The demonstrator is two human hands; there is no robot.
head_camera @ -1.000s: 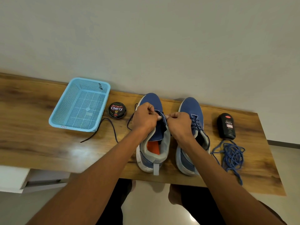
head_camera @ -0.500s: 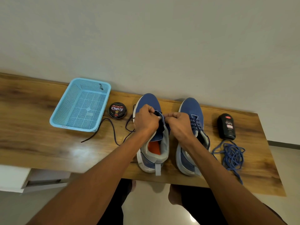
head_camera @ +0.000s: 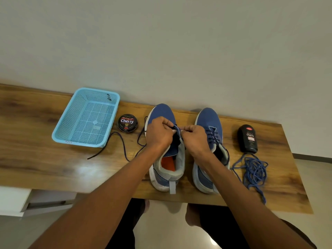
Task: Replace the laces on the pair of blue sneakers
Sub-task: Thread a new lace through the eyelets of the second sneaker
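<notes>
Both my hands, left hand (head_camera: 158, 133) and right hand (head_camera: 195, 139), have fingers pinching the dark lace (head_camera: 124, 146) over the left sneaker (head_camera: 167, 159), so the eyelets are hidden.

The person is wearing nothing on either forearm: both arms are showing bare from the lower edge of the view up to the wrists, with no sleeve, watch or band. The left hand (head_camera: 159, 134) and the right hand (head_camera: 195, 139) are showing no rings or gloves. Below the table edge, dark trousers (head_camera: 221, 229) are covering the legs, and the feet are looking bare.
</notes>
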